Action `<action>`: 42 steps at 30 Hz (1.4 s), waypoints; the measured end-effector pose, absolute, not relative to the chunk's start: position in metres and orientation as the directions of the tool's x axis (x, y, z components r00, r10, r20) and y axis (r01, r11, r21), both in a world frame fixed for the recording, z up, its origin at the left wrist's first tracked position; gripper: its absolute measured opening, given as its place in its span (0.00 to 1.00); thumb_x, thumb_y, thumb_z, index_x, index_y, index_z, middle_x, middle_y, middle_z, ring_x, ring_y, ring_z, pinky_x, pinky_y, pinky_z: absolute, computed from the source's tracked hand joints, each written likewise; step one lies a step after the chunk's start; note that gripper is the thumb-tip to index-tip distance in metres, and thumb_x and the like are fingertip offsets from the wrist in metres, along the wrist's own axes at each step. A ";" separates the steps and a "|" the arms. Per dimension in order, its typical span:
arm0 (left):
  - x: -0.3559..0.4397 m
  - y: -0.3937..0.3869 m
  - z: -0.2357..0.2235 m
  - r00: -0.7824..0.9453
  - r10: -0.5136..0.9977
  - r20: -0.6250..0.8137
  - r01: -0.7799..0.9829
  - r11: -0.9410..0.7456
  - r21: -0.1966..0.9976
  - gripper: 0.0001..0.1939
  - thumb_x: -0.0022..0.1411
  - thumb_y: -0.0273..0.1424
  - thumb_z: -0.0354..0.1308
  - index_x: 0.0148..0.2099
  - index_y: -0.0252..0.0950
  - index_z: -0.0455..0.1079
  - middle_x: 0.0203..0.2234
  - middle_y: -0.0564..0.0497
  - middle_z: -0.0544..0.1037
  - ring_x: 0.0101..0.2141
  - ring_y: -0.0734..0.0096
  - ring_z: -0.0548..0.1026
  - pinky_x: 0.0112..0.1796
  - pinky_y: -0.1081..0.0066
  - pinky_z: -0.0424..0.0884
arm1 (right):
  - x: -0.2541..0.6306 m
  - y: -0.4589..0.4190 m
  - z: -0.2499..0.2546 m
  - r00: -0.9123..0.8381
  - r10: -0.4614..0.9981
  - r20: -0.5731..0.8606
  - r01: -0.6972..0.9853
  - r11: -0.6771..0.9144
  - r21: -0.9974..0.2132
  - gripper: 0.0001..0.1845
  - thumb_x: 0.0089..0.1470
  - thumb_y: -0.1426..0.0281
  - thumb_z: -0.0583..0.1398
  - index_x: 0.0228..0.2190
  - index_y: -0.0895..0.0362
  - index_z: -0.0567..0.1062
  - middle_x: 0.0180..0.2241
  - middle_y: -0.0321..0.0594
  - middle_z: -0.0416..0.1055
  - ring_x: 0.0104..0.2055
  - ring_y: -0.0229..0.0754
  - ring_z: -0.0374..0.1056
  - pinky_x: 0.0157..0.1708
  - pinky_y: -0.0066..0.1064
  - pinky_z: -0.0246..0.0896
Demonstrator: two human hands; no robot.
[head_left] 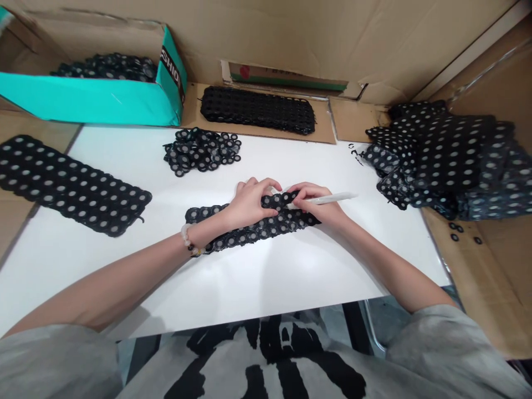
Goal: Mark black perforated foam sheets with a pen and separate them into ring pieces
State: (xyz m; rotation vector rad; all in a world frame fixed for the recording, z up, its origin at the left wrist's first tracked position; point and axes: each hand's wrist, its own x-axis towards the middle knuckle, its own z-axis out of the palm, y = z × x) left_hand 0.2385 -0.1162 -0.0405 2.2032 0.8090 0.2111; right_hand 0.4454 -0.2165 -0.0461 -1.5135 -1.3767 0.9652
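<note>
A black strip (245, 235) with rows of round grey-centred discs lies on the white table in front of me. My left hand (249, 205) rests across it, thumb and fingers pinching its upper edge. A white pen-like tool (338, 197) is gripped in my right hand (318, 202), its tip against the discs close to my left thumb. Part of the strip is hidden beneath both hands. Behind my left hand sits a loose pile of black rings with grey centres (201, 151).
At left lies another disc strip (70, 185). A teal box (103, 100) holds more black rings. Stacked black strips (257, 110) lie on cardboard at the back. Disc-patterned sheets (453, 155) are heaped at right, with several loose rings (455, 237) on the cardboard below.
</note>
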 end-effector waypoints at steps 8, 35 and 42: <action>0.238 -0.116 -0.040 0.773 0.627 -0.095 0.486 -0.488 0.726 0.26 0.54 0.34 0.69 0.55 0.43 0.69 0.43 0.50 0.79 0.55 0.50 0.69 0.58 0.53 0.55 | 0.446 -0.219 -0.048 0.071 0.996 0.050 0.325 0.025 -0.945 0.11 0.54 0.64 0.65 0.22 0.53 0.77 0.44 0.42 0.79 0.49 0.47 0.73 0.53 0.42 0.64; 0.229 -0.081 -0.028 0.898 0.392 -0.199 0.350 -0.364 0.863 0.25 0.54 0.42 0.67 0.52 0.39 0.78 0.36 0.50 0.82 0.39 0.60 0.78 0.45 0.64 0.72 | 0.429 -0.231 -0.030 0.081 0.979 0.190 0.581 0.108 -0.807 0.11 0.56 0.66 0.63 0.22 0.53 0.72 0.33 0.41 0.76 0.39 0.46 0.71 0.44 0.40 0.65; 0.232 -0.092 -0.032 0.892 0.436 -0.118 0.361 -0.530 0.767 0.15 0.57 0.42 0.62 0.40 0.36 0.80 0.35 0.50 0.83 0.36 0.64 0.76 0.40 0.69 0.67 | 0.438 -0.224 -0.022 0.129 0.984 -0.124 0.173 -0.146 -0.974 0.18 0.53 0.57 0.65 0.24 0.57 0.71 0.51 0.47 0.77 0.23 0.35 0.71 0.19 0.30 0.62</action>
